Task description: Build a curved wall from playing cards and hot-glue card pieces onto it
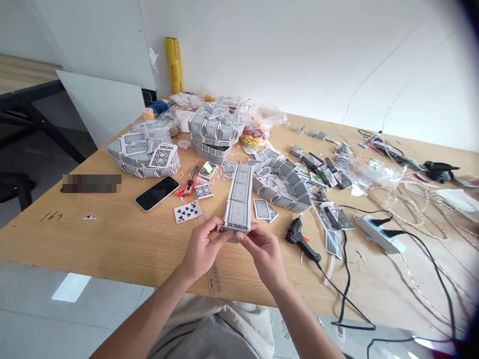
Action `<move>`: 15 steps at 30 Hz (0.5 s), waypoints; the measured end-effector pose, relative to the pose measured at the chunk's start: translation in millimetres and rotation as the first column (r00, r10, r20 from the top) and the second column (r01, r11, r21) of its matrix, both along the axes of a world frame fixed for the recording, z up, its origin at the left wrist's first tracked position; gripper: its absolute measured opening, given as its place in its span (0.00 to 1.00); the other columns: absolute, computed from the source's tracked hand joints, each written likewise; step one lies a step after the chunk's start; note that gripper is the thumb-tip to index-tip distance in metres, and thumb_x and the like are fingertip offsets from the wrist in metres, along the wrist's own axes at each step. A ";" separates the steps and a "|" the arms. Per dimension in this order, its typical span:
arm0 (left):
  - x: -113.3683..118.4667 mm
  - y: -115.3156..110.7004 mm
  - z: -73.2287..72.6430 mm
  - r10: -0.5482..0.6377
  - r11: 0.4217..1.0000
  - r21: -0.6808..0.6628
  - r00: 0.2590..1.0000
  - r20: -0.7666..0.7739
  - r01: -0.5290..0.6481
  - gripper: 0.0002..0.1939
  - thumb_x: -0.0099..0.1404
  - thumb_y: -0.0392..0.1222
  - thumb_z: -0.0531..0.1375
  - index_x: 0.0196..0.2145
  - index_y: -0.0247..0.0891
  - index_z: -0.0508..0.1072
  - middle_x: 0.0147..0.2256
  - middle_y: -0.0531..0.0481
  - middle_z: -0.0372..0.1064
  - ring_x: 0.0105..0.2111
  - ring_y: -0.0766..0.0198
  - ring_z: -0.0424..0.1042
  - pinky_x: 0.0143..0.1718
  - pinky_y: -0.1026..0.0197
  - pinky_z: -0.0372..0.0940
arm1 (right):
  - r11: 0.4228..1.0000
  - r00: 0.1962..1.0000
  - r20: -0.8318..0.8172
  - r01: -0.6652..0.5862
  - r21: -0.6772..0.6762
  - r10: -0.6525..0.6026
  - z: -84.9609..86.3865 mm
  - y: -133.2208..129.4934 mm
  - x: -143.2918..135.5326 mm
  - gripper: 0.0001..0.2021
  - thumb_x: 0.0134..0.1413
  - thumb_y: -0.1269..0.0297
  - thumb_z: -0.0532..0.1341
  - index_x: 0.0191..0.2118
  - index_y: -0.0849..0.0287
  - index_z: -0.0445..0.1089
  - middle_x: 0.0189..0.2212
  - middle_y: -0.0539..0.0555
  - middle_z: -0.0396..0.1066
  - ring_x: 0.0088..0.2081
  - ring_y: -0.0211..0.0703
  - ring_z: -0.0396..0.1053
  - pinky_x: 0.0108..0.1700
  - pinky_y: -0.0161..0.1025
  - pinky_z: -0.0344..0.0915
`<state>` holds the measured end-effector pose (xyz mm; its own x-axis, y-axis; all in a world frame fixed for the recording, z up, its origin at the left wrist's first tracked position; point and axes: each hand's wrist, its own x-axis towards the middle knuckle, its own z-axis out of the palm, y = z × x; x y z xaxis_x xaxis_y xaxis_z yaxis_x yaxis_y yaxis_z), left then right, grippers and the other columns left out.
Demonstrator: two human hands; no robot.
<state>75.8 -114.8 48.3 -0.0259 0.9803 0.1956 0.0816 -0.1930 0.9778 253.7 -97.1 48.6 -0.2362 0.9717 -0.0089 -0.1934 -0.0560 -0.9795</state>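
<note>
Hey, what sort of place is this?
Probably a craft workroom, though it could be a home work corner: a glue gun lies on the wooden table, near a strip of joined playing cards and a lidded box built from similar cards.

The card strip [238,199] is patterned grey and white — the glue gun [302,242] black

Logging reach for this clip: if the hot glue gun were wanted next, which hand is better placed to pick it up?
The right hand, probably. The hot glue gun lies on that side, while the left hand is farther off. Both hold the playing-card strip, so the right would need freeing first.
</note>
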 end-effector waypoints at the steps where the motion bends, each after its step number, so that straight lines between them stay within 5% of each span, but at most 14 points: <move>1: -2.8 1.4 6.1 -0.033 0.996 0.075 0.994 -0.107 0.041 0.07 0.75 0.44 0.65 0.38 0.40 0.75 0.35 0.52 0.76 0.36 0.63 0.74 0.40 0.63 0.67 | 1.000 1.000 -0.016 0.014 -0.005 -0.014 -1.0 -2.2 6.5 0.12 0.57 0.57 0.75 0.45 0.51 0.81 0.45 0.55 0.82 0.49 0.51 0.78 0.56 0.48 0.72; 4: -8.3 5.5 25.4 -0.117 0.934 0.253 0.885 -0.451 0.252 0.06 0.77 0.36 0.60 0.39 0.41 0.74 0.36 0.52 0.73 0.37 0.63 0.73 0.42 0.63 0.66 | 0.994 0.992 -0.081 0.098 -0.048 -0.101 -8.8 -5.3 27.7 0.25 0.56 0.59 0.73 0.59 0.50 0.76 0.58 0.59 0.78 0.58 0.57 0.75 0.60 0.54 0.71; 8: -3.9 6.8 38.5 -0.184 0.826 0.165 0.535 -0.824 0.539 0.12 0.76 0.26 0.55 0.42 0.41 0.75 0.39 0.51 0.73 0.41 0.60 0.73 0.44 0.60 0.67 | 0.929 0.933 0.055 0.360 -0.083 -0.357 -11.1 -7.2 49.0 0.27 0.55 0.57 0.72 0.61 0.51 0.74 0.61 0.62 0.75 0.60 0.59 0.74 0.61 0.58 0.70; 11: 3.9 4.2 32.0 -0.192 0.784 0.038 0.301 -0.934 0.620 0.13 0.73 0.24 0.58 0.42 0.41 0.75 0.38 0.50 0.74 0.40 0.58 0.74 0.43 0.57 0.66 | 0.875 0.857 0.178 0.482 0.053 -0.483 4.8 -30.4 67.3 0.20 0.58 0.54 0.73 0.55 0.48 0.78 0.52 0.60 0.79 0.51 0.55 0.76 0.54 0.53 0.73; 13: 6.9 2.0 23.9 -0.205 0.784 -0.020 0.229 -0.952 0.620 0.12 0.70 0.23 0.60 0.40 0.40 0.75 0.38 0.50 0.75 0.39 0.57 0.74 0.42 0.56 0.66 | 0.908 0.882 0.222 0.391 0.152 -0.417 14.7 -64.1 90.2 0.10 0.62 0.49 0.69 0.43 0.46 0.82 0.36 0.58 0.80 0.39 0.52 0.77 0.42 0.49 0.72; 15: 6.8 0.3 17.7 -0.225 0.795 -0.055 0.208 -0.952 0.604 0.10 0.70 0.25 0.62 0.39 0.39 0.75 0.38 0.50 0.75 0.39 0.56 0.74 0.43 0.55 0.66 | 0.930 0.893 0.297 0.268 0.251 -0.337 16.6 -107.9 122.1 0.16 0.61 0.39 0.65 0.30 0.42 0.81 0.23 0.58 0.74 0.33 0.53 0.77 0.34 0.48 0.69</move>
<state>82.6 -114.4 65.9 0.7374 0.6749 0.0294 0.6525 -0.7228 0.2276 375.8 -205.0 65.1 0.0522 0.9848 0.1656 0.1657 0.1550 -0.9739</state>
